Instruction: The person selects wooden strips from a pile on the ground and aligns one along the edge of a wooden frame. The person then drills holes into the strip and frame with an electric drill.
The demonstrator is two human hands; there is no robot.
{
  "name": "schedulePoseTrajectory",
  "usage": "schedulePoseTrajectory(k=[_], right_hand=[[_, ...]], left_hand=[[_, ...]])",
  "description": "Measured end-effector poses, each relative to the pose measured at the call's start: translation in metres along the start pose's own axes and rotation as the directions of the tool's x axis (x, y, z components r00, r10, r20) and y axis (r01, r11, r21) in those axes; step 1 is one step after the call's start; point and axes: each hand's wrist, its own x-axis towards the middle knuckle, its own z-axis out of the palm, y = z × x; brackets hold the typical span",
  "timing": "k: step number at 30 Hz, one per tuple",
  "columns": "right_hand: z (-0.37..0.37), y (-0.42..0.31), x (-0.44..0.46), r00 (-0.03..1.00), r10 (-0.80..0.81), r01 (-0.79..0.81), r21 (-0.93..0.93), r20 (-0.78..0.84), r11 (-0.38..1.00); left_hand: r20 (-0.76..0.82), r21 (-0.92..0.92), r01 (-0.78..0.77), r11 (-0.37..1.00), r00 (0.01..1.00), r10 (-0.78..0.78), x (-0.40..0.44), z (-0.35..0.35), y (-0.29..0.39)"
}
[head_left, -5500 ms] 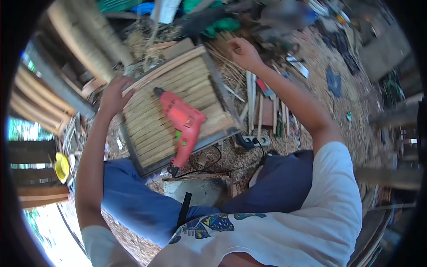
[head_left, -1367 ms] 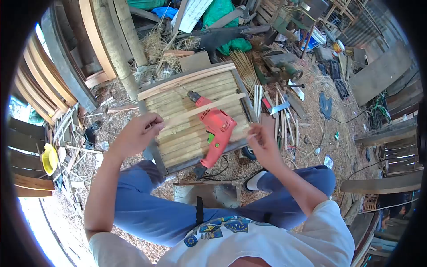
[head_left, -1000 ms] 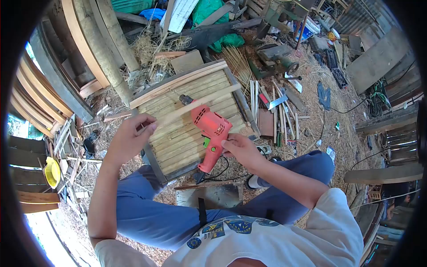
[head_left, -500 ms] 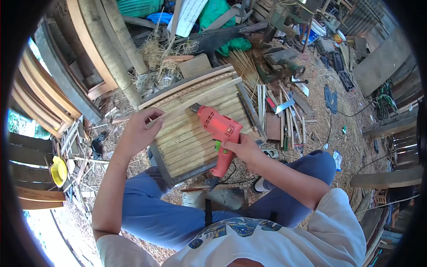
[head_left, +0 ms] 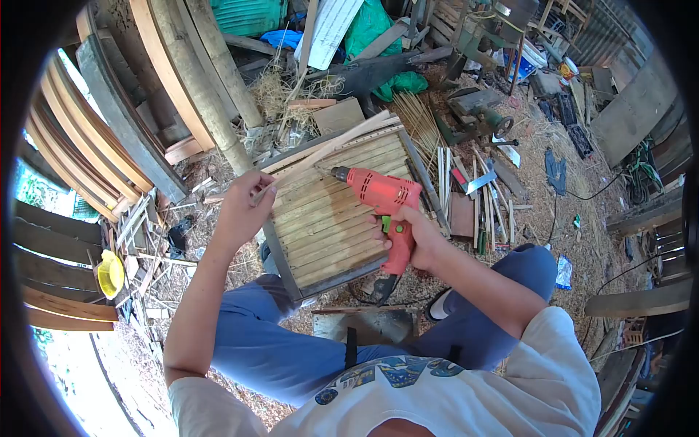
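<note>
A person in a white printed shirt (head_left: 437, 397) and blue trousers (head_left: 273, 342) sits before a low, slatted counter (head_left: 309, 244) in a cluttered workshop, a scuffed panel (head_left: 368, 326) lying between the legs. The right hand (head_left: 422, 237) has its grip wrapped round the handle of a red power drill (head_left: 386, 191), held over the right part of the counter with its bit pointing up and to the left, close to a thin wooden strip (head_left: 320, 154); whether the two touch cannot be told. The left hand (head_left: 246, 205), at the counter's left edge, pinches the near end of that strip, which slants across the pale slats to the far edge. Dark framing borders the slatted surface. Shavings and offcuts cover the floor (head_left: 590, 244), where a yellow bowl-shaped object (head_left: 111, 274) sits to the left and a red-handled tool (head_left: 480, 181) lies among narrow sticks (head_left: 502, 218) to the right. Farther back, a green metal machine (head_left: 477, 120) stands near a crumpled green sheet (head_left: 400, 85); long timbers (head_left: 171, 80) line the left side, and corrugated sheeting (head_left: 608, 36) closes the far right corner.
</note>
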Motion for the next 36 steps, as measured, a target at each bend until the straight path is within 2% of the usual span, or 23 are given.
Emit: schedulePoseTrajectory(k=[3,6,9,10,13,14,17,18,23,26,30,36], right_hand=[[0.011,-0.008,-0.012,0.993,0.065,-0.065,0.006,-0.101,0.998],[-0.004,-0.005,-0.005,0.999,0.016,-0.014,0.033,-0.040,0.999],[-0.008,-0.015,-0.026,0.990,-0.124,0.123,-0.008,-0.063,0.992],[-0.010,-0.020,-0.033,0.986,-0.161,0.163,0.043,-0.050,0.986],[-0.005,-0.052,-0.062,0.932,-0.357,0.339,-0.196,-0.063,0.920],[-0.009,-0.057,-0.067,0.911,-0.402,0.387,-0.135,-0.099,0.912],[-0.022,-0.066,-0.081,0.826,-0.545,0.508,-0.225,-0.145,0.831],[-0.024,-0.073,-0.092,0.827,-0.541,0.486,-0.287,-0.153,0.825],[-0.055,-0.089,-0.123,0.745,-0.620,0.539,-0.328,-0.244,0.776],[-0.073,-0.096,-0.139,0.685,-0.676,0.579,-0.359,-0.273,0.732],[-0.091,-0.097,-0.155,0.620,-0.722,0.625,-0.364,-0.307,0.691],[-0.107,-0.095,-0.165,0.637,-0.694,0.591,-0.366,-0.336,0.719]], left_hand=[[-0.040,-0.009,0.007,1.000,0.999,-0.007,0.006,0.000,0.010],[-0.030,0.004,0.032,0.999,0.999,-0.031,0.012,0.001,0.018],[-0.026,0.039,-0.003,0.999,1.000,0.004,0.009,0.005,0.026],[-0.028,0.032,-0.023,0.999,0.999,0.024,0.009,0.008,0.025],[-0.036,0.041,-0.058,0.997,0.998,0.059,0.008,0.013,0.022],[-0.039,0.053,-0.070,0.996,0.997,0.072,0.008,0.014,0.021],[-0.012,0.038,-0.142,0.989,0.990,0.143,0.005,0.022,0.020],[-0.001,0.029,-0.161,0.987,0.987,0.161,0.005,0.027,0.020],[0.106,0.053,-0.215,0.975,0.972,0.209,-0.017,0.070,0.032],[0.174,0.035,-0.177,0.984,0.970,0.169,-0.042,0.101,0.039],[0.260,0.040,-0.255,0.966,0.936,0.236,-0.068,0.121,0.033],[0.271,0.090,-0.295,0.951,0.926,0.262,-0.085,0.135,0.025]])
